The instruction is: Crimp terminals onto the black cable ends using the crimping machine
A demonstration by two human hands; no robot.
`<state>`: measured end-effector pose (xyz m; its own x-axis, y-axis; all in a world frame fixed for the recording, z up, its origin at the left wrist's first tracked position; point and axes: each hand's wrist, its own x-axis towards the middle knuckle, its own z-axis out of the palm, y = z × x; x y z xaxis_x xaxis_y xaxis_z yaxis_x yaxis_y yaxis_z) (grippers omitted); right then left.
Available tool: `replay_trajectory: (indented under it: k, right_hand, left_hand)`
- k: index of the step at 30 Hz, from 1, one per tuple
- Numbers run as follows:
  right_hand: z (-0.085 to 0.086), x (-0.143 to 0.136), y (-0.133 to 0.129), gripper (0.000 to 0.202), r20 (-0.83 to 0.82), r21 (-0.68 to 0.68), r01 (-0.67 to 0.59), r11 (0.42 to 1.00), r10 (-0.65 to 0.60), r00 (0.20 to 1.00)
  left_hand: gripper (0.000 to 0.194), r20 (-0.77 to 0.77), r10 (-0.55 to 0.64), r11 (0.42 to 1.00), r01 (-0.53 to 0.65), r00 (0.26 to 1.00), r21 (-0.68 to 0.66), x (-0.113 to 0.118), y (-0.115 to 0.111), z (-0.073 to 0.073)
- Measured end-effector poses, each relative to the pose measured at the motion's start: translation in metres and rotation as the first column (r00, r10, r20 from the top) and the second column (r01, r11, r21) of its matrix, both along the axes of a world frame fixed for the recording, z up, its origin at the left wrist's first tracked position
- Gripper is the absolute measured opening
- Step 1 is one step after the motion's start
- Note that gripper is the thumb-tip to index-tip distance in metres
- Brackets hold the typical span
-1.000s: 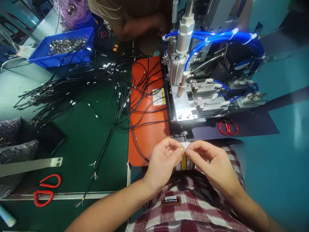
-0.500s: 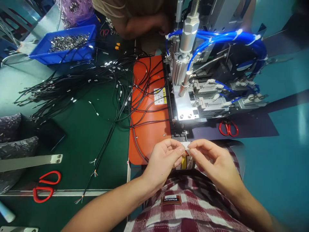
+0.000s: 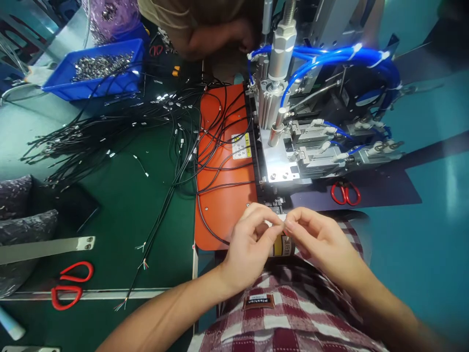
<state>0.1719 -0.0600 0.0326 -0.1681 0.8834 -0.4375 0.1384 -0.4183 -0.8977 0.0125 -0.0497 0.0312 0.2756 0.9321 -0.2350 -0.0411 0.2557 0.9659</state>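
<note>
My left hand [image 3: 252,244] and my right hand [image 3: 320,239] meet fingertip to fingertip at the near end of a machine [image 3: 278,161]. Both are pinched closed. Whatever lies between the fingertips is too small and covered to name. One black cable [image 3: 210,230] curves over the orange plate [image 3: 223,205] and passes out of sight behind my left hand. Just beyond the fingers is a small black fixture [image 3: 274,203] of the machine. A yellow-and-white label [image 3: 284,246] shows below my fingertips.
More black cables [image 3: 176,166] spread over the green mat [image 3: 120,215] at left. A blue bin [image 3: 95,88] holds small metal parts. Red-handled scissors lie at lower left [image 3: 68,288] and right [image 3: 345,193]. Another person's arm [image 3: 220,39] is across the table. Blue air hoses [image 3: 340,54] arch over the machine.
My left hand has risen slightly and its fingertips have come closer to my right fingertips. The white piece seen between the hands earlier is now mostly covered.
</note>
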Motion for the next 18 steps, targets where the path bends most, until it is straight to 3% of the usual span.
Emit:
replay_trajectory:
  k: [2, 3, 5, 8, 12, 14, 18]
  right_hand:
    - [-0.001, 0.003, 0.005, 0.031, -0.181, -0.131, -0.036, 0.991, 0.012, 0.983]
    - [-0.001, 0.004, 0.007, 0.033, -0.234, -0.165, -0.051, 0.985, 0.012, 0.972]
    - [-0.001, 0.005, 0.009, 0.034, -0.259, -0.185, -0.044, 0.982, -0.005, 0.966]
    - [0.002, 0.004, 0.008, 0.032, -0.185, -0.141, 0.002, 0.99, -0.029, 0.982]
    - [0.003, 0.001, 0.005, 0.03, -0.118, -0.023, 0.065, 0.998, -0.067, 0.991]
    - [0.001, 0.0, 0.005, 0.029, -0.139, -0.028, 0.069, 0.997, -0.072, 0.988]
    - [-0.006, 0.002, 0.008, 0.032, -0.186, -0.088, 0.037, 0.995, -0.053, 0.981]
  left_hand:
    - [0.006, -0.037, -0.026, 0.986, 0.031, 0.999, 0.163, -0.001, 0.003, -0.002]
    - [0.006, 0.002, -0.059, 0.988, 0.058, 0.998, 0.143, -0.001, 0.005, -0.003]
    - [0.008, 0.161, -0.116, 0.99, 0.127, 0.98, -0.057, -0.001, 0.01, -0.002]
    - [0.018, 0.279, -0.122, 0.923, 0.213, 0.952, -0.322, 0.0, 0.015, 0.004]
    - [0.024, 0.166, -0.035, 0.935, 0.091, 0.985, -0.342, 0.004, 0.015, 0.009]
    - [0.021, 0.169, -0.004, 0.939, 0.062, 0.986, -0.338, 0.006, 0.015, 0.008]
    - [0.019, 0.162, -0.086, 0.931, 0.137, 0.983, -0.339, 0.004, 0.016, 0.006]
